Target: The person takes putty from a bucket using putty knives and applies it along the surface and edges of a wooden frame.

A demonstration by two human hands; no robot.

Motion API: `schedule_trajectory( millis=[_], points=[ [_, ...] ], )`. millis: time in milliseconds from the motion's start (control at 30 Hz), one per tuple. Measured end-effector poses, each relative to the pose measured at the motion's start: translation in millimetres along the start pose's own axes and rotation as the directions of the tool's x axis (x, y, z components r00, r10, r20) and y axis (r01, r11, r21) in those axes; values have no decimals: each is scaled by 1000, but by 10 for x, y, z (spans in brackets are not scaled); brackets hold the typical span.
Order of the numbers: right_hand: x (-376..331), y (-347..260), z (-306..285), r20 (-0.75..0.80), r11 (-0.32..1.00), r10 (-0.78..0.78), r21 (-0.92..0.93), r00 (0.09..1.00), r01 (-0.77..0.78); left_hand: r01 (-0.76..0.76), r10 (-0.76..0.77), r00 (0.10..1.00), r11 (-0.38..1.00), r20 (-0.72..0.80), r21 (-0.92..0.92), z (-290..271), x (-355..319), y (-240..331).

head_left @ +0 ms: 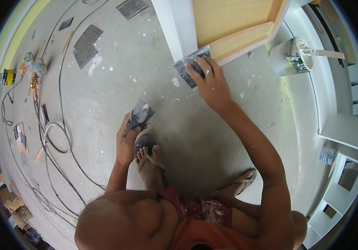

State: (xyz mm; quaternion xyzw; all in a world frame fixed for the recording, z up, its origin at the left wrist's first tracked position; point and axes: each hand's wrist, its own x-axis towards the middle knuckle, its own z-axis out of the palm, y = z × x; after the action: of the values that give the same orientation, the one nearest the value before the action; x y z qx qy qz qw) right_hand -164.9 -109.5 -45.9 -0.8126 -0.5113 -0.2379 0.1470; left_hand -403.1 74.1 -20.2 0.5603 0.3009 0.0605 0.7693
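My right hand (209, 79) presses a grey sheet of sandpaper (186, 66) flat against the lower edge of a wooden cabinet panel (237, 39), where pale wood meets a white painted side (178, 25). My left hand (125, 141) hangs lower, above my sandalled foot (147, 156), and grips a small flat putty knife (139, 116) smeared with grey-white filler. I am crouched on a concrete floor (116, 83) speckled with white spots.
An open tin of filler (300, 56) with a stick in it stands at the right on a white box. Spare sandpaper sheets (87, 43) and cables (56, 137) lie on the floor at the left. White cabinet parts (341, 129) stand at the right.
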Motion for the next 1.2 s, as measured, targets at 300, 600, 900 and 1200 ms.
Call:
schedule_trajectory(
  millis=[300,600,900,1200],
  points=[
    [-562,-23,274,152,998,36,42,988,-43,71,-71,996,997,-46,-6,-38,15,-140],
    [-800,-25,181,287,996,43,60,957,-63,184,-161,983,906,91,-381,164,110,-263],
    [-505,-542,-691,200,616,164,744,966,-259,410,-282,912,675,299,-613,412,184,-252],
    [44,-253,-642,206,936,24,338,978,-94,28,157,903,907,400,-420,208,-61,146]
  ],
)
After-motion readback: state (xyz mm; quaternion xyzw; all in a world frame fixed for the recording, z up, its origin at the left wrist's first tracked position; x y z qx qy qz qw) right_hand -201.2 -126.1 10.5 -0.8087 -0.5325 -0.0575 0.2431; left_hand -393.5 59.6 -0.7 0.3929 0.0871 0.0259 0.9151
